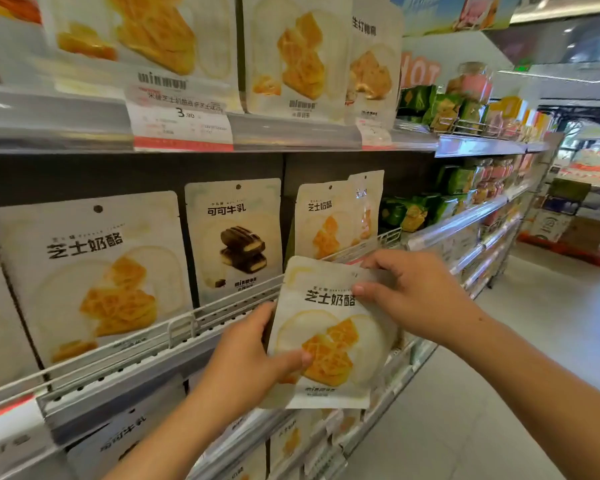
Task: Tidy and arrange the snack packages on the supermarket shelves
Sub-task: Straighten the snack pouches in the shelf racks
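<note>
Both hands grip the cheese cracker pouch (329, 332) upright — left hand (253, 355) pinching low, right hand (406, 289) up top — its matching row (326, 220) sits just behind, farther in.

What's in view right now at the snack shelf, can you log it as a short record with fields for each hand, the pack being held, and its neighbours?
setting: supermarket aisle, middle shelf with a wire front rail
held item: cheese biscuit pouch, white, in front of the rail, tilted slightly
left hand: grips the pouch's lower left edge, thumb on its front
right hand: pinches the pouch's upper right edge
behind the pouch: matching cheese pouches standing upright
left of those: cocoa milk pouch, upright
further right: green packs
</note>
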Demonstrator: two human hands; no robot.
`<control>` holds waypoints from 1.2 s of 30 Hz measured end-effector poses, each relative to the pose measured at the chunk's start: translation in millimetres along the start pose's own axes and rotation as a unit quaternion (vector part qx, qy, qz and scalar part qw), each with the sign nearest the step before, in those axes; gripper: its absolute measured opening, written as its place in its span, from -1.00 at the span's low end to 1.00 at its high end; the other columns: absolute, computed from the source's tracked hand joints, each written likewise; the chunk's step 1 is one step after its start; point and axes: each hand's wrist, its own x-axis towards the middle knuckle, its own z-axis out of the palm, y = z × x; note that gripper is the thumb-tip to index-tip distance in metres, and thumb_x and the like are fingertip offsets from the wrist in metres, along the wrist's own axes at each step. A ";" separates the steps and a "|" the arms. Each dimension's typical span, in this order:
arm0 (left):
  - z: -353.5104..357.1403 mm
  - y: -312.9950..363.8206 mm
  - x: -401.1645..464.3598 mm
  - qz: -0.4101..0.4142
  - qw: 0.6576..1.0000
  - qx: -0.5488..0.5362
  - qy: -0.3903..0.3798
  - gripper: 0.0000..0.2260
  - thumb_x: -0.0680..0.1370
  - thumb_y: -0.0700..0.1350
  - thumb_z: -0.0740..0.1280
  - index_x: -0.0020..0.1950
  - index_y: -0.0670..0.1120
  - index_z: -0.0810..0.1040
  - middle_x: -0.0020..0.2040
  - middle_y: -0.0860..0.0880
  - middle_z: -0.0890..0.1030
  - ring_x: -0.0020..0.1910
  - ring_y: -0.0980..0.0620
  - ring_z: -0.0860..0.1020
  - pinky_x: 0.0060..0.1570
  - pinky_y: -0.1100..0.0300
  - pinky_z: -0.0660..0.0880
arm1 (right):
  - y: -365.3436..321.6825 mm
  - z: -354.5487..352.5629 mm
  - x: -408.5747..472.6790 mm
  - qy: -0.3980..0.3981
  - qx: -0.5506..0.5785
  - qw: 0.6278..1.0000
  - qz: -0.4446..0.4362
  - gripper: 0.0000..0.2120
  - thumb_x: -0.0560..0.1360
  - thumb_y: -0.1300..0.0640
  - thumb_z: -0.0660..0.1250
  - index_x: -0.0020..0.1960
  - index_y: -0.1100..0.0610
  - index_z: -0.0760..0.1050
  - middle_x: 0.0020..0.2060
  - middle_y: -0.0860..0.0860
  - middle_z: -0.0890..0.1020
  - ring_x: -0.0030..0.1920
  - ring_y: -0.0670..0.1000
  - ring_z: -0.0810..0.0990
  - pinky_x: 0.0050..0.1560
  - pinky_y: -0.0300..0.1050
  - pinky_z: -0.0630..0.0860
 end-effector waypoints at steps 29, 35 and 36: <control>-3.9 128.5 102.5 -0.026 0.770 0.565 0.295 -0.83 0.63 0.00 0.21 0.08 -0.07 0.47 -0.24 0.00 0.53 -0.20 -0.06 0.55 -0.21 0.03 0.55 | 117.3 -21.8 125.5 -0.018 0.170 0.961 -0.216 -0.84 0.44 0.06 0.45 -0.19 -0.15 0.49 -0.28 -0.22 0.57 -0.26 -0.22 0.51 -0.28 -0.35 0.34; 1.6 170.9 63.2 0.086 0.739 0.547 0.383 -0.85 0.60 -0.04 0.29 0.06 -0.10 0.54 -0.24 -0.07 0.61 -0.21 -0.12 0.59 -0.20 0.01 0.54 | 110.4 -45.7 131.5 0.008 0.218 0.942 -0.255 -0.85 0.39 0.11 0.48 -0.20 -0.11 0.56 -0.26 -0.18 0.63 -0.22 -0.16 0.59 -0.21 -0.25 0.50; -0.6 175.4 57.5 0.080 0.738 0.542 0.394 -0.85 0.60 -0.03 0.30 0.06 -0.09 0.54 -0.23 -0.08 0.62 -0.20 -0.12 0.59 -0.20 0.03 0.53 | 106.3 -46.5 133.4 0.010 0.220 0.940 -0.260 -0.85 0.39 0.11 0.48 -0.20 -0.12 0.56 -0.26 -0.19 0.63 -0.22 -0.18 0.58 -0.21 -0.25 0.49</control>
